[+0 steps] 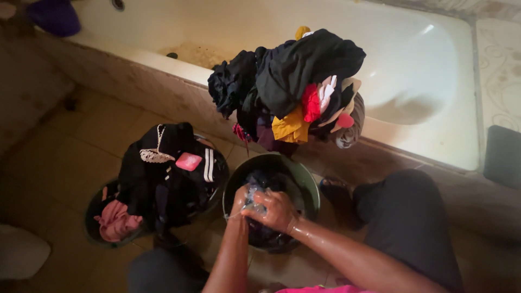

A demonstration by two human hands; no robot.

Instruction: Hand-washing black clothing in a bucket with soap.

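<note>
Dark, soaked cloth (266, 230) lies bunched in a round green plastic basin (306, 182) on the tiled floor. Left hand (240, 202) and right hand (277, 210) both clench one sudsy fold. Likely limp, heavy, slippery; best gripped in gathered handfuls.
</note>
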